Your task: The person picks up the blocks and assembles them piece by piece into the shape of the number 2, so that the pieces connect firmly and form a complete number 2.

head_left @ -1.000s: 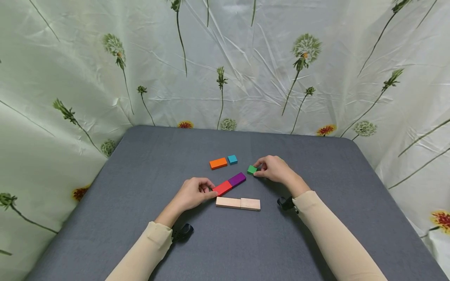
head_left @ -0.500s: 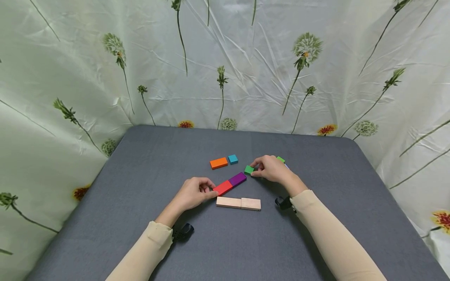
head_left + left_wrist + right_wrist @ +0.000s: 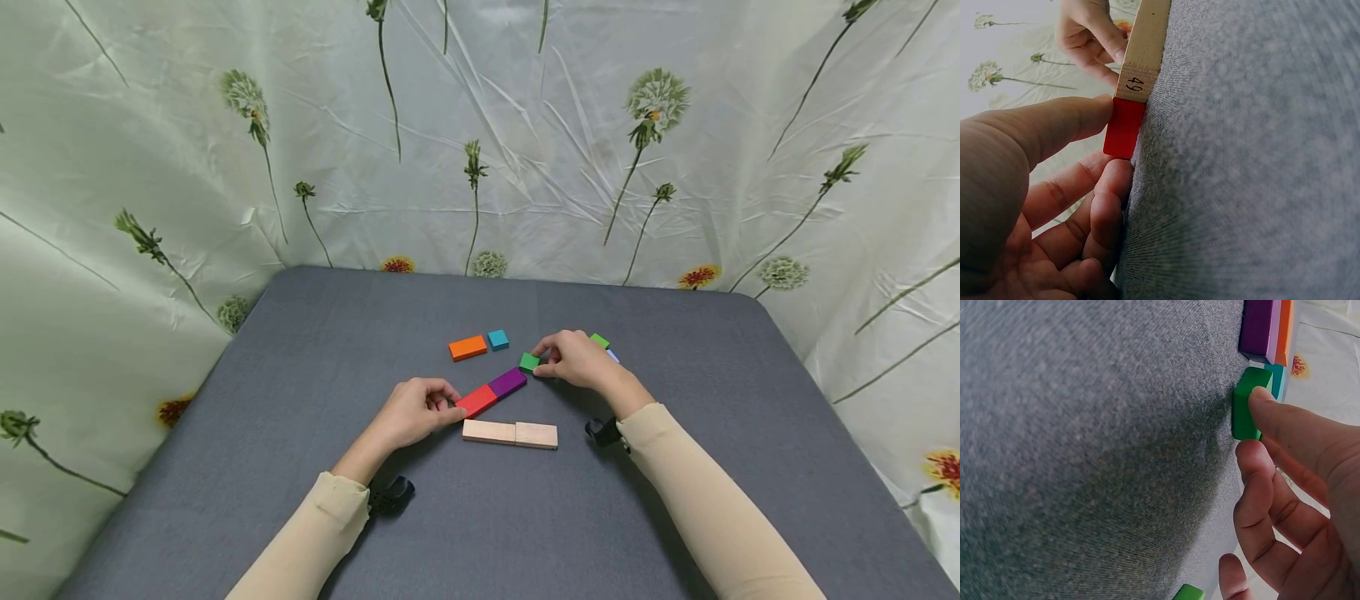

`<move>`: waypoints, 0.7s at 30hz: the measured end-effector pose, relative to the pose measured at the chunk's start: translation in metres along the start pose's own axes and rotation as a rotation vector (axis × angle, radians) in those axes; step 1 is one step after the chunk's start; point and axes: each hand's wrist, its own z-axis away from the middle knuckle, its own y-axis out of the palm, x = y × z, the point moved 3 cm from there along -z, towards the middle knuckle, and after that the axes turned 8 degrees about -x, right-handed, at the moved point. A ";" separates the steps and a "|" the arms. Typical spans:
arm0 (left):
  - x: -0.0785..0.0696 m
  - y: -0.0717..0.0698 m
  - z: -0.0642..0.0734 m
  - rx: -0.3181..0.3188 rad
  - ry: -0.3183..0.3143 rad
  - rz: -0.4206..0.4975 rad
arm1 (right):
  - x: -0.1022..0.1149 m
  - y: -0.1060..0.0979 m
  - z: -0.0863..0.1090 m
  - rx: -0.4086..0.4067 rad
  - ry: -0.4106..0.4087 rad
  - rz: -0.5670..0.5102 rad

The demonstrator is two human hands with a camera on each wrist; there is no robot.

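With thumb and fingers my left hand [image 3: 416,412] pinches the near end of a red block [image 3: 477,402], flat on the grey table. End to end with it lies a purple block [image 3: 508,382]. My right hand [image 3: 581,362] pinches a small green block [image 3: 529,362] between thumb and fingertips, close by the purple block's far end. In the right wrist view the thumb lies against the green block [image 3: 1249,403], and a narrow gap separates it from the purple one [image 3: 1259,328]. The left wrist view has the left thumb on the red block's [image 3: 1125,128] side.
Two plain wooden blocks [image 3: 510,434] lie end to end nearer the body. An orange block [image 3: 468,347] and a small blue block [image 3: 498,339] sit farther back. Beyond the right hand are a light green block [image 3: 599,341] and a partly hidden blue-violet piece [image 3: 612,356]. A flowered curtain [image 3: 480,208] hangs behind.
My right hand has slid the green block left, up to the purple block's end, and a light green block and blue-violet piece behind that hand have come into view. The left hand stays put.
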 end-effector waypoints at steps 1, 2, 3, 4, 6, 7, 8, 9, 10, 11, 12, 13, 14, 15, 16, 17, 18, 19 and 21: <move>0.000 0.000 0.000 0.000 -0.001 -0.001 | 0.000 0.000 0.000 0.001 0.000 0.001; 0.000 0.000 0.000 0.000 -0.001 -0.002 | 0.000 0.000 0.000 0.002 0.000 0.002; 0.000 0.000 0.000 -0.001 -0.002 -0.003 | 0.000 0.000 -0.001 0.003 0.000 0.003; 0.000 0.000 0.000 -0.001 -0.003 -0.003 | -0.001 0.001 -0.001 0.002 -0.001 0.004; 0.000 0.000 0.000 -0.001 -0.005 -0.005 | 0.000 0.001 -0.001 0.002 -0.005 0.007; 0.000 0.000 0.000 -0.002 -0.006 -0.007 | 0.000 0.001 -0.001 0.002 -0.007 0.008; 0.000 0.000 0.000 -0.002 -0.006 -0.008 | 0.000 0.001 -0.002 0.002 -0.010 0.009; 0.001 0.000 0.000 -0.002 -0.007 -0.009 | 0.000 0.001 -0.002 0.002 -0.010 0.009; 0.001 0.000 0.000 -0.002 -0.007 -0.010 | 0.001 0.001 -0.002 0.002 -0.009 0.008; 0.001 0.000 0.000 -0.002 -0.007 -0.010 | 0.001 0.001 -0.002 0.003 -0.008 0.008; 0.001 0.001 0.000 -0.002 -0.008 -0.011 | 0.001 0.001 -0.002 0.004 -0.006 0.007; 0.001 0.001 0.000 -0.001 -0.009 -0.012 | 0.001 0.001 -0.003 0.005 -0.004 0.006; 0.001 0.001 0.000 -0.001 -0.010 -0.012 | 0.001 0.001 -0.003 0.006 -0.001 0.004; 0.000 0.001 0.000 -0.001 -0.012 -0.012 | 0.001 0.001 -0.003 0.007 -0.001 0.005; 0.000 0.001 0.000 0.000 -0.013 -0.012 | 0.001 0.001 -0.003 0.008 -0.005 0.007; 0.000 0.001 0.000 0.000 -0.016 -0.012 | 0.001 0.002 -0.004 0.009 -0.006 0.007; 0.000 0.001 0.000 0.000 -0.017 -0.012 | 0.001 0.002 -0.004 0.010 -0.006 0.006; 0.000 0.001 0.000 0.000 -0.018 -0.012 | 0.001 0.002 -0.004 0.011 -0.007 0.006; 0.000 0.001 0.000 -0.001 -0.019 -0.013 | 0.001 0.002 -0.004 0.012 -0.012 0.006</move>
